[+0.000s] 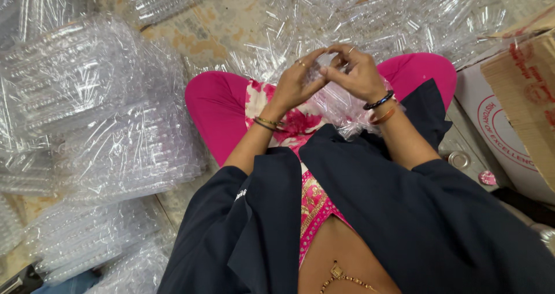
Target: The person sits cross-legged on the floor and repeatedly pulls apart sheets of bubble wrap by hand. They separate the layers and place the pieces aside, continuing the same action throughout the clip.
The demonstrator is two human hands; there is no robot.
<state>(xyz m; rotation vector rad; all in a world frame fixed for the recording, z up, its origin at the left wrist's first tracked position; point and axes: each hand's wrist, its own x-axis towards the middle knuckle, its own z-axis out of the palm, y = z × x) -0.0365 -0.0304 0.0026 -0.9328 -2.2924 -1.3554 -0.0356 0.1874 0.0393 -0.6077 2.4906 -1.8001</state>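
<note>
Stacked clear plastic trays, bagged, floor at left. Left hand and right hand, fingers pinched together on small clear plastic piece, held above lap. Clear bag under wrists, on lap. Cardboard box far right.

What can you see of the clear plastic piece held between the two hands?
The clear plastic piece is small, see-through and glossy, mostly hidden by the hands. The left hand and right hand pinch it together above the lap, fingers curled round it. Its exact shape cannot be told. Just below it a crumpled clear plastic bag rests on the lap.
</note>
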